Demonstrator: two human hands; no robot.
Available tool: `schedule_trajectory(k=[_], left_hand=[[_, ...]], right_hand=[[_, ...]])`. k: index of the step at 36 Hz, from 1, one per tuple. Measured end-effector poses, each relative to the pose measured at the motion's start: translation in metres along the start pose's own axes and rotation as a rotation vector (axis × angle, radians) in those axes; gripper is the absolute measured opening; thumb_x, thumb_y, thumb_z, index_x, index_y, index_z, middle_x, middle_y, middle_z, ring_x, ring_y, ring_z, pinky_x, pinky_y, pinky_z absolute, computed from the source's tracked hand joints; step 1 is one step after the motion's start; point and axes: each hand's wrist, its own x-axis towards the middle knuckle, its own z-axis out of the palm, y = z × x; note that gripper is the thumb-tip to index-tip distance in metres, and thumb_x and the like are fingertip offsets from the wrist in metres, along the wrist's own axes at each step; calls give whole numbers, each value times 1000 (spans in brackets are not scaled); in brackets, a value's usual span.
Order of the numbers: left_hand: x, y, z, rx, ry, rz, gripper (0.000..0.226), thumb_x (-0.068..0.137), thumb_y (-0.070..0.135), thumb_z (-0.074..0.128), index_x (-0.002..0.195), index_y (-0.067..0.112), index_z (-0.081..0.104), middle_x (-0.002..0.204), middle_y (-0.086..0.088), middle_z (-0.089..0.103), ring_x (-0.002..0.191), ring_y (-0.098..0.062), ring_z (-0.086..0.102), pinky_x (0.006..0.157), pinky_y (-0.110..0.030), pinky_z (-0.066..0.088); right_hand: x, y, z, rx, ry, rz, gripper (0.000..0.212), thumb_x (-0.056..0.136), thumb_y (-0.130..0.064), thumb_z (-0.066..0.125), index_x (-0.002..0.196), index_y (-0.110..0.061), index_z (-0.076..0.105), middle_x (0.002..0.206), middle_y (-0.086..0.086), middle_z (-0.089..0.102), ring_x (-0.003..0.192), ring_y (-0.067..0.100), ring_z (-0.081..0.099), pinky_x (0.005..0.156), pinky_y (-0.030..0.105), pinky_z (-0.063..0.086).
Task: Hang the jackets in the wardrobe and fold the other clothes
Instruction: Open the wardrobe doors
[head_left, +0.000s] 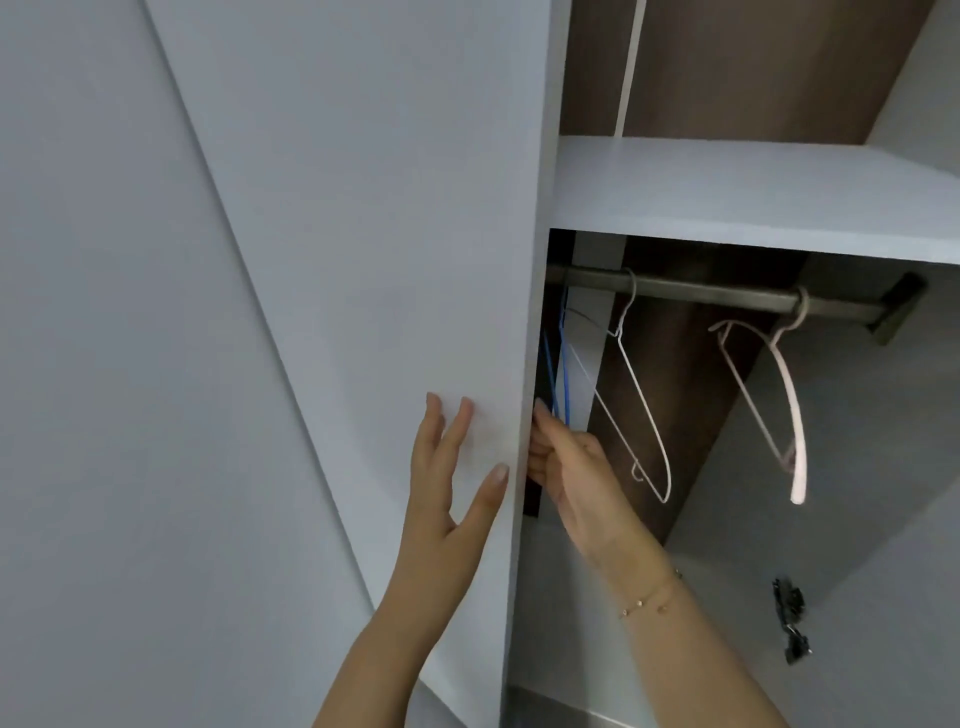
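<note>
- Head view, wardrobe (753, 197): grey carcass seen from below and close up, with a brown back panel and a grey shelf across the upper part; no jackets or other clothes appear anywhere in view.
- Wardrobe door (363, 260): pale grey panel filling the left and centre, its free edge running down the middle and hiding the left end of the interior.
- Hanging rail (727, 299): dark bar just under the shelf, fixed to the right wall by a dark bracket and passing behind the door edge on the left.
- Left hand (449, 483): open, fingers straight and spread, palm flat against the outer face of the door near its free edge, thumb tip at that edge.
- Right hand (569, 467): reaching inside just past the door edge, fingers curled at the lower ends of the blue hangers; whether they actually grip a hanger cannot be told, since the door edge covers the fingertips. A thin gold bracelet (652, 597) circles the wrist.
- Pink hanger (792, 415): thick plastic, hooked on the right part of the rail, empty and turned nearly edge-on.
- White wire hanger (636, 400): hooked near the middle of the rail, empty, well apart from the pink one.
- Blue hangers (561, 364): thin wire, bunched at the left end beside the door edge, partly hidden.
- Small black object (789, 618): lying low on the right inside wall; its kind is unclear.
</note>
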Motion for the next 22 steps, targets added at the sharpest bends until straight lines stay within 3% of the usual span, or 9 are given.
schedule_trajectory(k=[5,8,11,15,19,22], left_hand=[[-43,4,-39,14,34,-1,59,90,50,53,141,61,25,151,40,15,141,12,18,108,-14,25],[-65,10,-65,21,60,-30,57,88,54,51,142,56,31,149,41,23,138,13,25,106,-9,28],[-82,16,-87,-24,110,-79,53,90,51,54,140,49,37,142,42,33,132,15,34,97,0,33],[-99,23,-113,-69,237,-134,42,92,46,57,133,41,53,134,26,54,124,7,48,93,-3,41],[-112,21,-133,-62,334,-144,40,89,39,55,129,32,60,125,18,63,118,0,56,92,-10,47],[-120,16,-141,-68,396,-148,34,92,40,59,126,34,62,124,17,64,118,-4,58,94,-14,48]], right_hand=[[-45,12,44,-86,-51,16,54,77,-55,54,115,-19,70,114,2,72,110,17,66,110,45,40],[-63,17,71,-150,-88,0,56,78,-55,52,116,-18,70,113,0,72,112,16,65,113,47,36],[-75,23,96,-210,-146,-35,42,78,-54,53,104,-28,74,106,-7,74,106,10,67,113,46,35],[-85,42,123,-271,-253,-95,38,76,-54,56,108,-39,69,108,-19,71,106,-3,63,100,21,43],[-84,66,149,-264,-335,-138,40,87,-45,54,128,-48,55,129,-27,59,122,-6,52,98,11,43],[-79,75,164,-251,-417,-186,48,95,-41,52,142,-41,43,142,-26,48,131,-5,43,101,10,39]])
